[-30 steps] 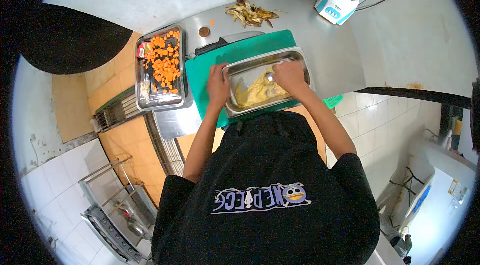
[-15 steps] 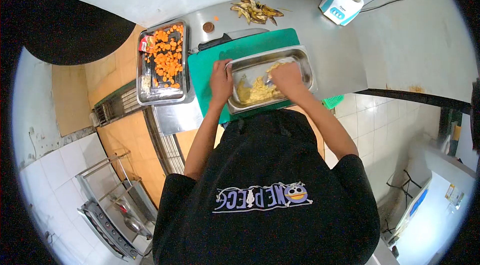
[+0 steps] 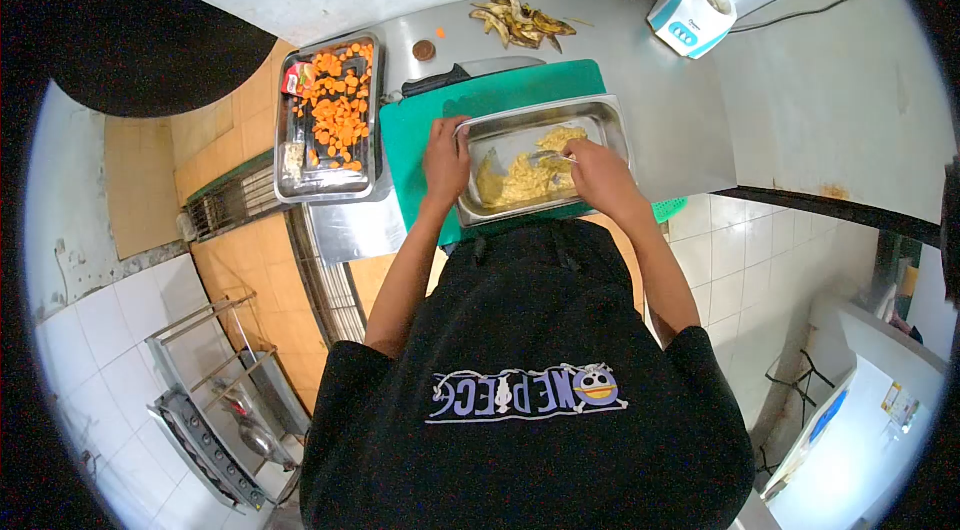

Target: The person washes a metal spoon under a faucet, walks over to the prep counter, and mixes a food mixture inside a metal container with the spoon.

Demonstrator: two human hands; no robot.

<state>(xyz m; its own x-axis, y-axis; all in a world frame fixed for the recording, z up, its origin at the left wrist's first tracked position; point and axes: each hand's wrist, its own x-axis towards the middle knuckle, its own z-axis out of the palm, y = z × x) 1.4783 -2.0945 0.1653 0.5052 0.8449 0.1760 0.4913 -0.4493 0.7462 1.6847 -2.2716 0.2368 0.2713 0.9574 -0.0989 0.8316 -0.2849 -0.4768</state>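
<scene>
A deep rectangular metal pan [image 3: 627, 145] rests on the green cutting board [image 3: 405, 140]. Inside it, a soft yellow mash [image 3: 522, 182] that looks like banana is spread along the near side, with a lump towards the far right. My left hand [image 3: 446, 162] grips the pan's left rim, thumb over the edge. Over the right part of the pan, my right hand [image 3: 602, 177] is closed around a metal fork [image 3: 547, 157], its head pointing left into the mash. The fork's handle is mostly hidden in my fist.
A tray of carrot slices [image 3: 340, 115] stands at the left. Behind the board lie a black-handled knife [image 3: 436, 82], a small brown round item [image 3: 424, 50] and dark banana peels [image 3: 518, 22]. A white and blue appliance base [image 3: 692, 18] with a cord sits at the back right.
My right hand has drawn back towards me and slightly right, so the fork and the mash under it now show. My left hand stays on the pan's rim.
</scene>
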